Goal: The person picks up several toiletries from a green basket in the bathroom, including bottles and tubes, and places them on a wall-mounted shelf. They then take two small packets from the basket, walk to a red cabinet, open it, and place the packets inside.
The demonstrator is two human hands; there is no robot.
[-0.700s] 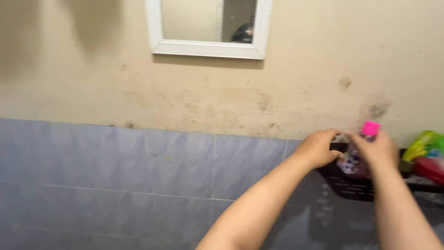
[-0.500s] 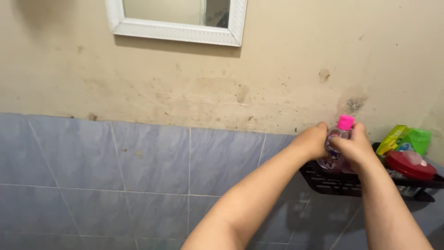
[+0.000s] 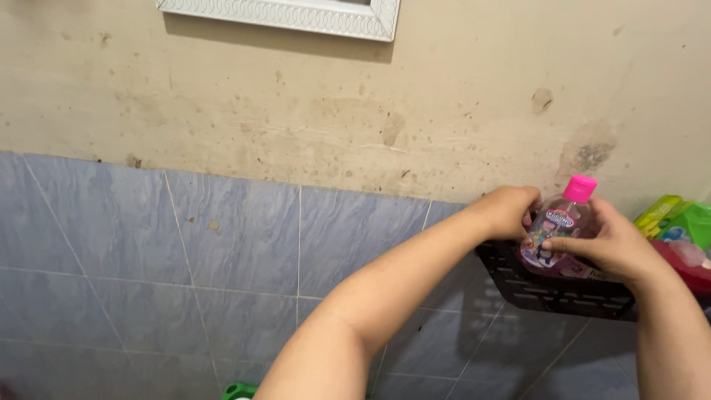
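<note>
A small clear bottle point(image 3: 557, 226) with a pink cap and a colourful label stands at the left end of a black wall rack point(image 3: 552, 292). My right hand point(image 3: 611, 244) wraps around the bottle's right side, fingers across the label. On the bottle's left side my left hand point(image 3: 511, 211) touches it with curled fingers. Both forearms reach in from the bottom of the head view.
Green packets point(image 3: 678, 216) and a red container point(image 3: 685, 267) sit in the rack to the right. A white-framed mirror point(image 3: 296, 15) hangs above on the stained beige wall. Blue-grey tiles point(image 3: 185, 281) cover the lower wall. A green object point(image 3: 238, 391) shows at the bottom edge.
The view has shifted down and slightly right, so the mirror has slid up toward the top edge. Both hands have stayed on the bottle at the rack's left end.
</note>
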